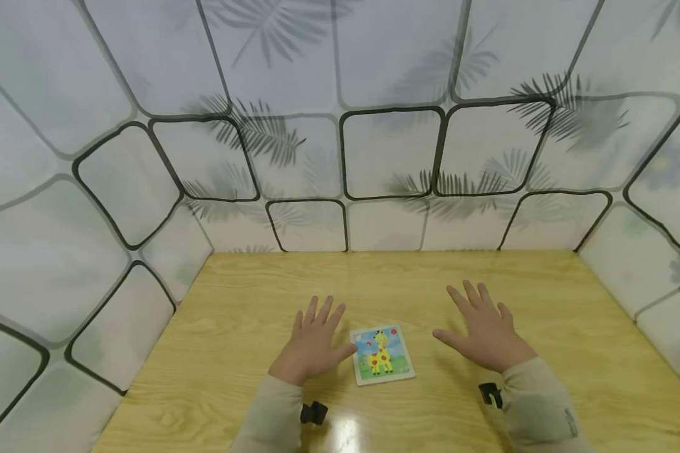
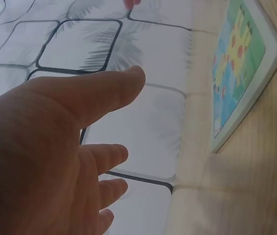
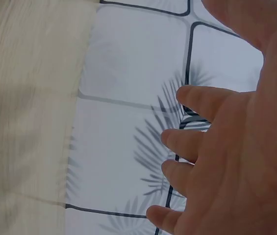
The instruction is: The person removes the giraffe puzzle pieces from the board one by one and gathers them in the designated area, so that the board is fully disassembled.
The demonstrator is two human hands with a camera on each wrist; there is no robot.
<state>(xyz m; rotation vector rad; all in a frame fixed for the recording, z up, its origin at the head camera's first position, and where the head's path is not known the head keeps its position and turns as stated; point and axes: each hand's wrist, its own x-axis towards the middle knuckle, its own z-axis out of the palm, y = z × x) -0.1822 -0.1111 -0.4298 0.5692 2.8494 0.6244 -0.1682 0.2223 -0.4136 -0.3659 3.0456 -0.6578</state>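
Wall covering, pale, dark outlines and fronds. Table, yellow wood-grain. Hands, two: left hand, right hand; both raised, fingers extended, grasping nothing. Giraffe picture board, one, flat on table between hands, nearer the left. Black wrist fittings, two.

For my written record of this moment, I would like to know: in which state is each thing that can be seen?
Giraffe board: flat on the table, picture side up.
Left hand: empty, fingers spread, thumb apart from the board.
Right hand: empty, fingers spread.
Left sleeve: down to the wrist.
Right sleeve: down to the wrist.
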